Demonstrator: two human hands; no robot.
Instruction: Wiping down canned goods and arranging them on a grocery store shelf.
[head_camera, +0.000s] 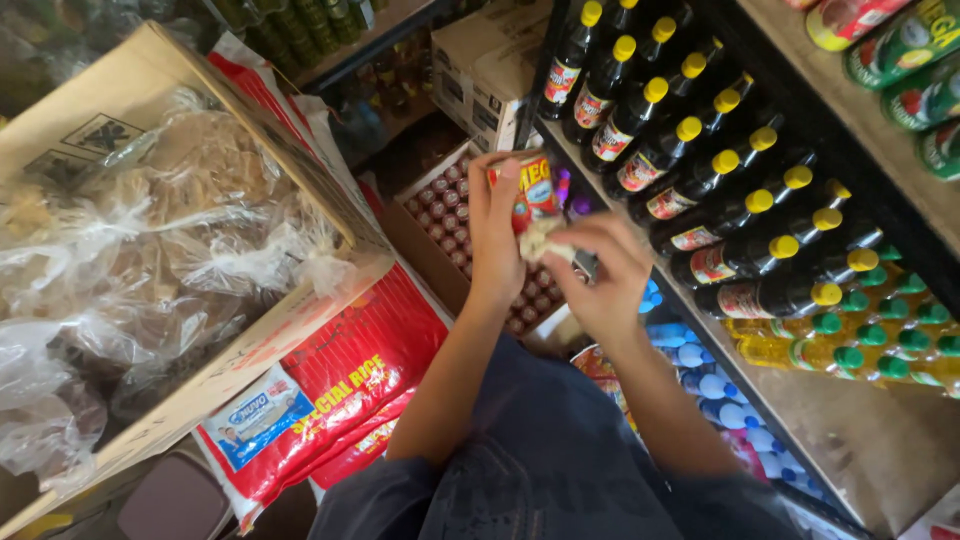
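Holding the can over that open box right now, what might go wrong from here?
1. The red round tin can sits only in the left hand while the right hand rubs it with a pale crumpled cloth; it might slip onto the open cardboard box of cans below.
2. The right elbow is close to the dark yellow-capped bottles and may knock one.

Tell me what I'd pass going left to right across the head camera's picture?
Cardboard box of plastic bags → red rice sack → left hand holding a red can → right hand → dark bottles with yellow caps → green-capped bottles.
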